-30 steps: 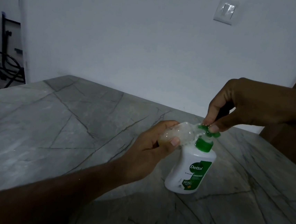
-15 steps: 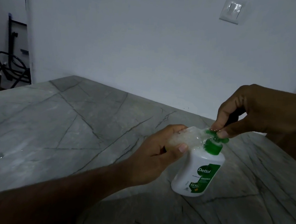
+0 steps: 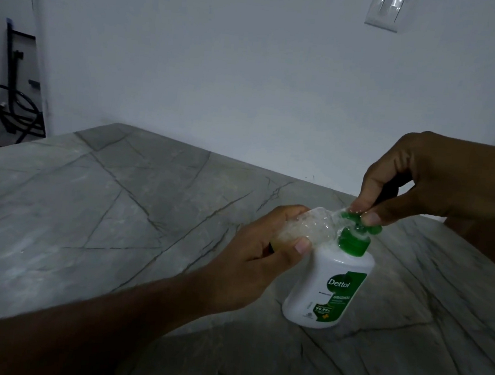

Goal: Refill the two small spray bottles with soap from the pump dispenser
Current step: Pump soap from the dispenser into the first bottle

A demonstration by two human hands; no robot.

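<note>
— Step in hand?
— Filling, by the look of it. Left hand (image 3: 258, 261) curled round a small clear spray bottle (image 3: 312, 228), tipped on its side, mouth up against the spout of the green pump head (image 3: 359, 223). Foamy, pale contents inside (level hard to judge in this dim light).
— And further right?
— White pump dispenser (image 3: 328, 292) upright on the grey marble table (image 3: 117, 205), just beside the left hand. Right hand (image 3: 415, 185) above it, thumb and forefinger narrowed to a pinch on the pump head, other fingers curled. Second spray bottle nowhere in view.
— Next move?
— Probably another steady press straight down, keeping the bottle's mouth tight to the spout; any slip likely means soap on the table. Then, once full enough, lifting away and capping.
— Any change from a second ago?
— Little. Same grips, same pinch on the pump. Whole group now sitting lower and further right in the view, wall switch (image 3: 384, 10) nearer the top edge (more a head shift than a hand one).
</note>
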